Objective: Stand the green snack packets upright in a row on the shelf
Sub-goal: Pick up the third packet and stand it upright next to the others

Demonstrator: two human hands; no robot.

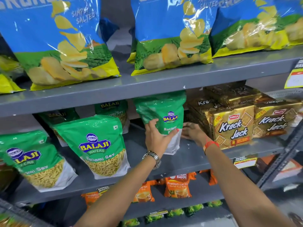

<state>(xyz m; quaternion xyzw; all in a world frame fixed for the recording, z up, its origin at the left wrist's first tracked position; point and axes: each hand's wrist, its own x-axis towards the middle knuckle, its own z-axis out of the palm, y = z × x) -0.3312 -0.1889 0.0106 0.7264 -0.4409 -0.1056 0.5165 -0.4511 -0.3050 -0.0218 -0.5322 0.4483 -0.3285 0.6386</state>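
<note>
Several green Balaji sev packets stand on the grey middle shelf [193,154]. One packet [164,110] stands upright at the right end of the row, its top bent under the shelf above. My left hand [155,138] grips its lower left front. My right hand [191,131] lies flat against its right side, next to the biscuit packs. Another packet [96,141] stands in the middle, leaning slightly. A third packet [31,159] stands at the left. Two more green packets [113,108] [57,117] sit behind, partly hidden.
Gold Krack Jack biscuit packs [232,126] are stacked right beside my right hand. Blue crisp bags [168,33] fill the shelf above. Orange tea packets [177,185] sit on the shelf below. A dark metal rack upright [282,158] runs along the right.
</note>
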